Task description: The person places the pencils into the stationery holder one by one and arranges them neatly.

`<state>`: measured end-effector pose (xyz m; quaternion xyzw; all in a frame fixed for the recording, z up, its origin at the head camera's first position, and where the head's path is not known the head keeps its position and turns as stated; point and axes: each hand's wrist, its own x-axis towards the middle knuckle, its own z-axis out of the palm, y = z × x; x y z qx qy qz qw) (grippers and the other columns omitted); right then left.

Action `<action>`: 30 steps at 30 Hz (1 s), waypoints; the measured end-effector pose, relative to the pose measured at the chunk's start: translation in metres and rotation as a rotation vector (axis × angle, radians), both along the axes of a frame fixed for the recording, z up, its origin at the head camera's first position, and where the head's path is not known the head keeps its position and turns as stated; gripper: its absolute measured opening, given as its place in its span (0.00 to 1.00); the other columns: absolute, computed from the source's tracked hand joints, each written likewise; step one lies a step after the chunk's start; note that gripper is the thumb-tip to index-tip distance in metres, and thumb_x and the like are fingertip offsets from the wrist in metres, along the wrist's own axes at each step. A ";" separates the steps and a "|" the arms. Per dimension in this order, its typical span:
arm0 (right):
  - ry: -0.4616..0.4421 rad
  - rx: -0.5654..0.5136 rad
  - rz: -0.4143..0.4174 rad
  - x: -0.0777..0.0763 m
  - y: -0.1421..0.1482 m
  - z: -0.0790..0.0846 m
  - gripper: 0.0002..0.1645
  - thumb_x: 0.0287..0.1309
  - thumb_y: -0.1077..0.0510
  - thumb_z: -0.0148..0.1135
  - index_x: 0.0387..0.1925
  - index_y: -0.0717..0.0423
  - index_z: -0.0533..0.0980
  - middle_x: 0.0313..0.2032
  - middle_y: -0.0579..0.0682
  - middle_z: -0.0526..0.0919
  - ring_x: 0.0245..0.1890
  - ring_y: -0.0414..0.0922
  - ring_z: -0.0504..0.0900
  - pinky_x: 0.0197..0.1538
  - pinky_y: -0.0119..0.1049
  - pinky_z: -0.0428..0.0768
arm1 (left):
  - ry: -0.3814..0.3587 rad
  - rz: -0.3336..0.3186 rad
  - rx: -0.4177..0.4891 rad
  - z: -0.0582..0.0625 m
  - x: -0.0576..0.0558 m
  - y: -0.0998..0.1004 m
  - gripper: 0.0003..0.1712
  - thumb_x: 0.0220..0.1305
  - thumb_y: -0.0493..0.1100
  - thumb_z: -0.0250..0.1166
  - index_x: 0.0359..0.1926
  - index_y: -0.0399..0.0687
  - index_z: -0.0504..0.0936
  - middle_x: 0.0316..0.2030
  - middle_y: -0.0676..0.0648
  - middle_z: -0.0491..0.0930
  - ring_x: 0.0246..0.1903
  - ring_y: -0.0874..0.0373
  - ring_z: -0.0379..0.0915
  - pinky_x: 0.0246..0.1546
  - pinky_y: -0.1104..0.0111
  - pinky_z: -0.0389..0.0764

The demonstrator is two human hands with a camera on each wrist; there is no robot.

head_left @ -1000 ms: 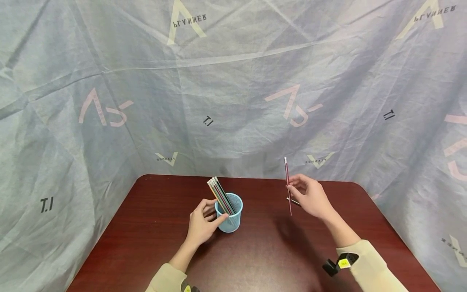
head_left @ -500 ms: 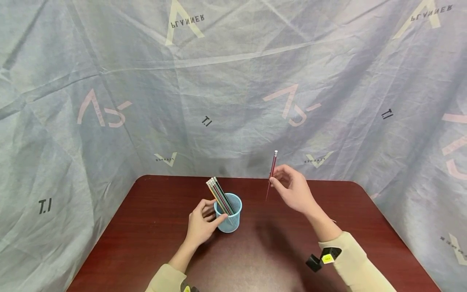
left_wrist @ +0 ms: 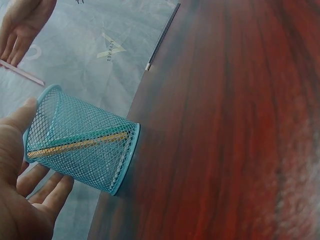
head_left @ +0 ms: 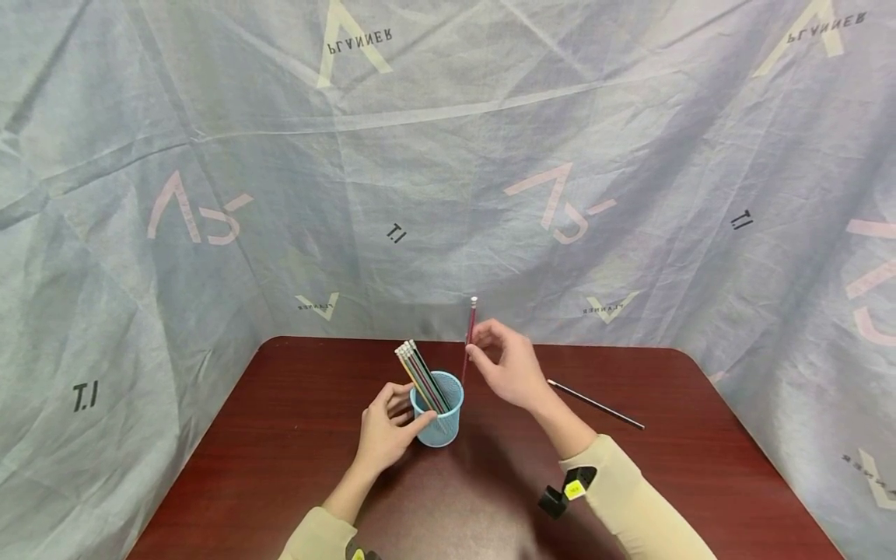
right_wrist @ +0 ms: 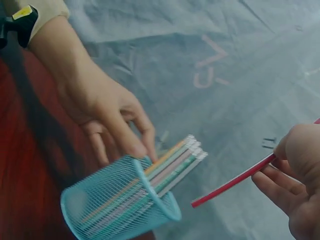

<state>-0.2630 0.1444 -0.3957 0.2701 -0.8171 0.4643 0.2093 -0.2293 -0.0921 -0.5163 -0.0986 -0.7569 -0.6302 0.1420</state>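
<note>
A light blue mesh pencil cup (head_left: 444, 429) stands upright on the table, with my left hand (head_left: 385, 428) gripping its rim and side from the left. Several pencils (right_wrist: 170, 170) with white ends lean together inside it toward that hand. My right hand (head_left: 509, 367) pinches a red pencil (head_left: 471, 327) between thumb and fingers, white end up, just right of the cup. In the right wrist view the red pencil's lower end (right_wrist: 196, 204) is close beside the cup's opening and apart from it. The left wrist view shows yellow and green pencils through the mesh.
A dark pencil (head_left: 596, 404) with a light end lies on the reddish-brown table (head_left: 294, 459), right of the cup. Behind the table's far edge hangs a grey printed cloth (head_left: 434, 155), which also runs along both sides.
My right hand has carried the red pencil leftward to beside the cup, uncovering the dark pencil on the table. The left hand and cup have stayed in place.
</note>
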 end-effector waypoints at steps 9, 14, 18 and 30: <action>-0.047 0.159 -0.011 -0.014 -0.027 -0.021 0.06 0.67 0.62 0.71 0.43 0.54 0.83 0.37 0.47 0.90 0.39 0.43 0.89 0.44 0.36 0.91 | 0.001 -0.005 0.007 -0.001 -0.001 -0.001 0.30 0.53 0.42 0.86 0.55 0.45 0.83 0.53 0.40 0.90 0.55 0.40 0.88 0.53 0.50 0.91; -0.054 0.226 -0.039 -0.020 -0.033 -0.032 0.06 0.65 0.63 0.73 0.42 0.54 0.83 0.35 0.47 0.90 0.37 0.42 0.90 0.42 0.35 0.91 | 0.007 -0.013 0.007 -0.001 -0.001 -0.002 0.30 0.53 0.42 0.86 0.56 0.44 0.82 0.53 0.39 0.90 0.55 0.39 0.88 0.53 0.49 0.90; -0.051 0.272 -0.055 -0.024 -0.037 -0.038 0.05 0.64 0.63 0.73 0.40 0.55 0.83 0.34 0.48 0.90 0.36 0.42 0.90 0.41 0.35 0.91 | 0.014 -0.016 0.007 -0.001 -0.002 -0.003 0.31 0.53 0.41 0.85 0.56 0.43 0.82 0.53 0.39 0.90 0.55 0.37 0.88 0.53 0.49 0.91; -0.035 0.413 -0.033 -0.029 -0.047 -0.047 0.03 0.64 0.64 0.73 0.38 0.58 0.84 0.34 0.50 0.91 0.33 0.42 0.90 0.37 0.33 0.90 | 0.013 -0.018 0.009 -0.003 -0.002 -0.002 0.30 0.54 0.42 0.85 0.56 0.45 0.83 0.53 0.40 0.90 0.55 0.36 0.87 0.53 0.51 0.91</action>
